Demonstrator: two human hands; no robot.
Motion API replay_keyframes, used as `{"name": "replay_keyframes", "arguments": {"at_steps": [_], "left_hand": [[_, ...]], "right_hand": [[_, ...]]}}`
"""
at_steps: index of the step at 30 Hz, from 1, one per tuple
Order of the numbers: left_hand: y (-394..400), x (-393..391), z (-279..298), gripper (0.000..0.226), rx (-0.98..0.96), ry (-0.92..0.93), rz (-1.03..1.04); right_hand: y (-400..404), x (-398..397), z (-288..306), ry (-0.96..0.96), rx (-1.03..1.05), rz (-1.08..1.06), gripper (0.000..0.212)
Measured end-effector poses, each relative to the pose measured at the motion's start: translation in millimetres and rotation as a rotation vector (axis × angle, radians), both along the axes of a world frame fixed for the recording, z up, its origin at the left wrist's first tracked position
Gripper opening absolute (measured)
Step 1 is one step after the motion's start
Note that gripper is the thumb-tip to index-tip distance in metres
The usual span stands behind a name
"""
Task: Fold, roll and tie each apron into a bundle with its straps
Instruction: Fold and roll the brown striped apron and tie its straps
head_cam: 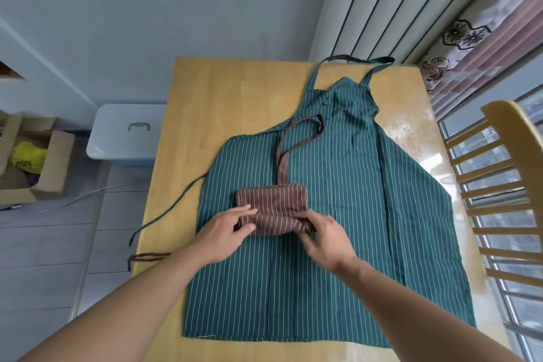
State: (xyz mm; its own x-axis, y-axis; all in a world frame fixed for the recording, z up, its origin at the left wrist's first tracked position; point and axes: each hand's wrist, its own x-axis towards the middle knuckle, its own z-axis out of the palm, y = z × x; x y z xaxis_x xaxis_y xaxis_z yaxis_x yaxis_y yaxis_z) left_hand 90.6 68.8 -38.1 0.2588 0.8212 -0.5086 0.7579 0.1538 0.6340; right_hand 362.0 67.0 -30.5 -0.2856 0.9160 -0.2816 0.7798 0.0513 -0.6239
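Note:
A brown striped apron (pixel 274 206), folded narrow and partly rolled, lies on top of a green striped apron (pixel 338 214) spread flat on the wooden table (pixel 223 114). My left hand (pixel 226 229) grips the roll's left end, thumb under and fingers over. My right hand (pixel 323 236) pinches its right end. The brown neck loop (pixel 296 138) stretches away from the roll over the green fabric. A brown waist strap (pixel 147 258) hangs off the table's left edge. The green apron's neck strap (pixel 355 60) reaches the far edge, and its waist tie (pixel 167 211) trails off to the left.
A wooden chair (pixel 505 185) stands at the table's right side by the window. On the floor to the left sit a pale blue lidded bin (pixel 126 135) and an open cardboard box (pixel 29 161) with something yellow in it. Curtains hang at the back right.

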Motion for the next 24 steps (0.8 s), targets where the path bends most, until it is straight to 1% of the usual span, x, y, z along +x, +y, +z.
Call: {"name": "replay_keyframes", "arguments": {"at_steps": [1,2,4,5,6,7,9,10,12,14,16,18,20,22,24], "left_hand": [[5,0,1,0.037,-0.035,-0.028,0.083],[10,1,2,0.037,-0.046,-0.057,0.155],[17,6,4,0.041,-0.065,-0.097,0.243],[20,9,6,0.041,-0.056,-0.107,0.27],[24,11,5,0.041,-0.043,-0.112,0.296],[28,14,6,0.042,-0.03,-0.096,0.324],[35,17,3,0.043,-0.012,-0.048,0.359],[39,17,2,0.043,-0.009,-0.032,0.373],[46,18,-3,0.041,-0.005,-0.014,0.401],[53,18,-7,0.041,-0.001,0.003,0.462],[58,16,-9,0.037,0.013,0.07,0.515],[62,13,-8,0.039,-0.014,0.128,0.553],[67,12,-4,0.046,-0.043,0.153,0.526],[75,11,-4,0.043,-0.045,0.194,0.434],[81,10,-3,0.036,-0.051,0.203,0.322]], "right_hand": [[9,-2,6,0.048,-0.071,-0.067,0.022],[18,-4,10,0.107,-0.132,-0.138,0.019],[34,-4,15,0.216,-0.26,-0.245,0.033],[41,-4,16,0.242,-0.318,-0.249,0.042],[48,-3,15,0.229,-0.356,-0.228,0.049],[53,-2,11,0.2,-0.38,-0.203,0.052],[63,-3,3,0.164,-0.4,-0.211,0.041],[68,-4,1,0.157,-0.403,-0.236,0.036],[75,-9,0,0.108,-0.403,-0.291,0.036],[80,-13,0,0.091,-0.433,-0.389,0.045],[82,-17,2,0.082,-0.471,-0.477,0.055],[86,-19,-2,0.029,-0.502,-0.469,0.048],[92,-22,-2,-0.002,-0.554,-0.459,0.041],[97,-26,3,0.0,-0.619,-0.488,0.043],[98,-30,9,0.056,-0.636,-0.543,0.043]]}}
